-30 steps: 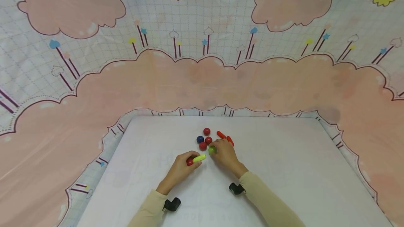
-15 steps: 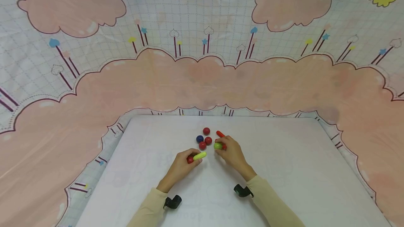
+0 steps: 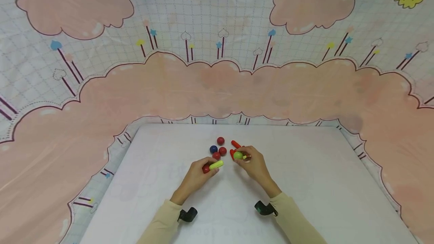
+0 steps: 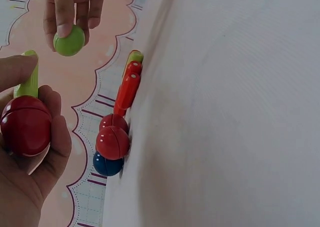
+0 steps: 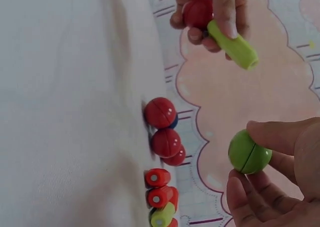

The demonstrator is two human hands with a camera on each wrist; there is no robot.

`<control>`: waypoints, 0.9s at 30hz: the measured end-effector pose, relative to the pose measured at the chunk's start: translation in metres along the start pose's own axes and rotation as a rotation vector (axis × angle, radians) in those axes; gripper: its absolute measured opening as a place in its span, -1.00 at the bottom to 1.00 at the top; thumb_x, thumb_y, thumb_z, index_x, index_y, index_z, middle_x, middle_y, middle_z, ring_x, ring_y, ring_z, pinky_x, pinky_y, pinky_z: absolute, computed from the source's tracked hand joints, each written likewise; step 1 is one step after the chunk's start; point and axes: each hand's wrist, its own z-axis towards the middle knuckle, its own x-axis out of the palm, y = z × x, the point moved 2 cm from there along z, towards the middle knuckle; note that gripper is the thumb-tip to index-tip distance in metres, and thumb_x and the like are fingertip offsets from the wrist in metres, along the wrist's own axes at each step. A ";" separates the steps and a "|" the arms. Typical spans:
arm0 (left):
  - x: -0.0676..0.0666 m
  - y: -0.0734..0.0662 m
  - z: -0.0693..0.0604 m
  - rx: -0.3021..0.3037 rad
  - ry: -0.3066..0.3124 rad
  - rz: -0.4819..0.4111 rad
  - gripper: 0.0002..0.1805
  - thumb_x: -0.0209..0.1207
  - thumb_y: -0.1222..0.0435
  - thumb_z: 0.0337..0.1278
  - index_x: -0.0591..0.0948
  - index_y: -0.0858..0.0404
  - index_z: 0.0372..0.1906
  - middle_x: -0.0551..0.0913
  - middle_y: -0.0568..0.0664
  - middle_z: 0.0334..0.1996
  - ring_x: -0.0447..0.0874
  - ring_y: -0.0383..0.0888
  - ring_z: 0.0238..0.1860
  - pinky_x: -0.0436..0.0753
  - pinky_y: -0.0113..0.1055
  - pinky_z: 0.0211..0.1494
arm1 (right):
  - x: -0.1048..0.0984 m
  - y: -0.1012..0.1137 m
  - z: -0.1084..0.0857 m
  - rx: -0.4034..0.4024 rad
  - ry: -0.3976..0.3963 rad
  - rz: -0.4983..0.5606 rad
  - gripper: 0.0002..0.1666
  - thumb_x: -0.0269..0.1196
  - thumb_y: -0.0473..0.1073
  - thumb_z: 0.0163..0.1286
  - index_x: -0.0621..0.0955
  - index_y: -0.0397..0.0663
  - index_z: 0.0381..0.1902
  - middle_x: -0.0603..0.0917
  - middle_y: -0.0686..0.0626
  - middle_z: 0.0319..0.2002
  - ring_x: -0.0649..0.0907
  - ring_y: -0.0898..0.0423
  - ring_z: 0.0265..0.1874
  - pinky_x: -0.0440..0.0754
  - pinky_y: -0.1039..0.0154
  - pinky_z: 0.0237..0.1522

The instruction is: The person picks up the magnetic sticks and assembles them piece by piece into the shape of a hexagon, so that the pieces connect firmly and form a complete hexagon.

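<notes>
My left hand [image 3: 196, 176] is raised over the white table [image 3: 298, 183] and holds a red ball [image 4: 26, 126] in the fingers. Its thumb presses a yellow-green stick [image 5: 234, 46] that meets the ball. To the right, my right hand [image 3: 253, 163] pinches a green ball [image 5: 250, 152] between thumb and fingertips, above the table. Several red sticks [image 3: 236, 144] lie just beyond that hand, partly hidden by it. Among them is another yellow-green stick [image 5: 164, 214], with a pale round spot on its end.
Beyond the hands, red balls [image 3: 220, 141] and a dark blue ball [image 3: 213, 149] sit in a tight cluster on the table. A patterned cloth [image 3: 217, 89] with pink clouds hangs behind and around the table. Black wrist cameras [image 3: 265, 208] sit at both cuffs.
My right hand has taken the green ball up from beside the cluster and moved right and slightly nearer. The left hand has shifted slightly up and right with its red ball and stick.
</notes>
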 end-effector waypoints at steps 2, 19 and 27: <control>0.001 -0.002 0.002 0.002 -0.001 -0.007 -0.72 0.33 0.24 0.16 0.65 0.08 -0.01 0.71 -0.09 -0.07 0.59 -0.21 -0.10 0.60 -0.34 0.02 | -0.003 0.000 -0.003 -0.013 -0.002 0.049 -0.59 0.45 -0.26 0.17 0.65 -0.08 0.00 0.64 -0.07 -0.08 0.65 -0.01 -0.09 0.68 0.08 -0.05; 0.009 -0.014 0.008 0.067 0.021 0.021 -0.69 0.33 0.20 0.18 0.63 0.13 0.02 0.69 -0.07 -0.12 0.55 -0.21 -0.15 0.60 -0.43 -0.05 | -0.012 0.006 -0.021 0.009 -0.002 0.313 -0.55 0.41 -0.30 0.20 0.60 -0.17 0.07 0.62 -0.17 0.05 0.67 -0.09 0.01 0.65 0.38 -0.01; 0.012 -0.017 0.007 0.091 0.025 0.035 -0.70 0.33 0.22 0.18 0.62 0.11 0.01 0.69 -0.06 -0.12 0.58 -0.19 -0.14 0.64 -0.40 -0.03 | -0.009 0.009 -0.025 0.052 0.002 0.365 -0.53 0.41 -0.33 0.19 0.57 -0.23 0.07 0.61 -0.21 0.08 0.65 -0.13 0.06 0.65 0.33 0.01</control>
